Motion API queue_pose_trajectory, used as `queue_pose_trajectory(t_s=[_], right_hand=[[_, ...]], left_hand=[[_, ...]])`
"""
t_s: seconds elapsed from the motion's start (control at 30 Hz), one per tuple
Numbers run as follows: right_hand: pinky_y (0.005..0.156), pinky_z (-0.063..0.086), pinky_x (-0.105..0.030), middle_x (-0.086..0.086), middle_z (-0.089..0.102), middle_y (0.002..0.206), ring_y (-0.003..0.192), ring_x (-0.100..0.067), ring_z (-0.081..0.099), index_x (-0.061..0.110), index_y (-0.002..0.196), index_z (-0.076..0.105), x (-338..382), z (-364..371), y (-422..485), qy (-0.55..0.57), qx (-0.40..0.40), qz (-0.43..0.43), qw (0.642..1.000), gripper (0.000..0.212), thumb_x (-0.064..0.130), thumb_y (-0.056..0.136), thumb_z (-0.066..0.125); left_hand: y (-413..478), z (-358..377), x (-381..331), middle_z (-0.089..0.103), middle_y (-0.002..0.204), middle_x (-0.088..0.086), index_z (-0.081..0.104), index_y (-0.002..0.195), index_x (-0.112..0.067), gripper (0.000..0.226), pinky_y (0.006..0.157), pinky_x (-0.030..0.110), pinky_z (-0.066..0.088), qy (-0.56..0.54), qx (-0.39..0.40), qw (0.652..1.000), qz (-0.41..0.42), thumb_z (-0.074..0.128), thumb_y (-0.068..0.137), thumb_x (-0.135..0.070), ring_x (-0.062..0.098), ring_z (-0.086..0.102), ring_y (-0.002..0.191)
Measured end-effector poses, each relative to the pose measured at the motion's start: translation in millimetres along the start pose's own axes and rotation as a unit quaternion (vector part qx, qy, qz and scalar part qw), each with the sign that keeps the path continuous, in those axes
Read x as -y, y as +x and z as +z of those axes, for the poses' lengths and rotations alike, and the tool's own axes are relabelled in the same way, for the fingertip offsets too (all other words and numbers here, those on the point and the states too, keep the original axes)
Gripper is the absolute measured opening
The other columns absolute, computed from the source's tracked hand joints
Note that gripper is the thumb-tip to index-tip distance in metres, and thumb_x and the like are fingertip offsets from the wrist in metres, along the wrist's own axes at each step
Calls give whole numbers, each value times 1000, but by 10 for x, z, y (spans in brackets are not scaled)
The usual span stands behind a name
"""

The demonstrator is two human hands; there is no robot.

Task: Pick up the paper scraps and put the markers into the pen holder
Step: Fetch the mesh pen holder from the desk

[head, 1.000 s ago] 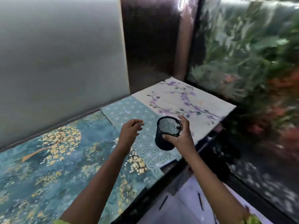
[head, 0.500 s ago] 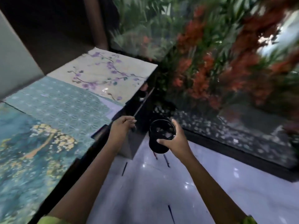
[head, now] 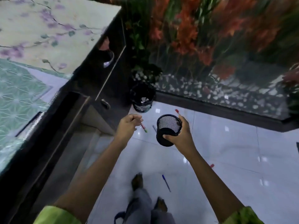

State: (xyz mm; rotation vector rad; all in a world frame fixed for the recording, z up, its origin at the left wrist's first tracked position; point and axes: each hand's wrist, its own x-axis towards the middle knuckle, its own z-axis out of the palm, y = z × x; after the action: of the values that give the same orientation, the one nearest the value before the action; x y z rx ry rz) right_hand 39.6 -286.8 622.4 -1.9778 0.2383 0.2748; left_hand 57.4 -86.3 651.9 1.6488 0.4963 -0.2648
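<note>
Right hand [head: 181, 135] wraps the light, stiff mesh pen holder [head: 168, 129], left hand [head: 127, 126] loosely curled and empty, markers [head: 166, 183] scattered on floor: thin, slippery, pinch mid-barrel.

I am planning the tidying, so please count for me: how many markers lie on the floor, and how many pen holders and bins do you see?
Markers on the floor: 5
Pen holder: 1
Bin: 1
Total: 7
</note>
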Motion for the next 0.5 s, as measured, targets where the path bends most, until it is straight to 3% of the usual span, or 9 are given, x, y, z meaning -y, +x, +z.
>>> queue_pose_trajectory(t_s=[0.13, 0.3, 0.37, 0.5], right_hand=[[103, 32, -27, -5, 29, 146, 132, -22, 31, 19, 142, 21, -833, 282, 505, 19, -39, 35, 998, 95, 7, 68, 80], [101, 37, -27, -7, 29, 145, 130, -23, 34, 15, 142, 23, -2235, 793, 1219, 44, -93, 74, 992, 97, 3, 65, 80], [99, 39, -27, -8, 29, 142, 128, -23, 35, 13, 141, 25, -2833, 982, 1475, 55, -114, 92, 988, 96, 0, 63, 81], [101, 35, -31, -12, 29, 140, 128, -28, 34, 9, 141, 25, -3937, 1223, 1936, 3, -145, 91, 985, 98, 8, 61, 83]], left_hand=[[633, 329, 667, 63, 83, -3, 58, 93, -10, 14, 67, 23, 40, 15, 36, 999, -31, 44, 94, -8, 9, 57, 73], [1607, 796, 1903, 63, 97, 7, 62, 106, -1, 21, 64, 17, 42, 65, 71, 992, -81, 47, 90, -2, 16, 57, 82], [1964, 983, 2405, 64, 98, 8, 63, 102, -4, 19, 63, 13, 44, 88, 90, 989, -78, 48, 90, -2, 17, 57, 84], [2616, 1393, 3185, 64, 100, 9, 63, 98, -10, 17, 70, 21, 40, 149, 133, 978, -58, 48, 91, -8, 19, 56, 91]])
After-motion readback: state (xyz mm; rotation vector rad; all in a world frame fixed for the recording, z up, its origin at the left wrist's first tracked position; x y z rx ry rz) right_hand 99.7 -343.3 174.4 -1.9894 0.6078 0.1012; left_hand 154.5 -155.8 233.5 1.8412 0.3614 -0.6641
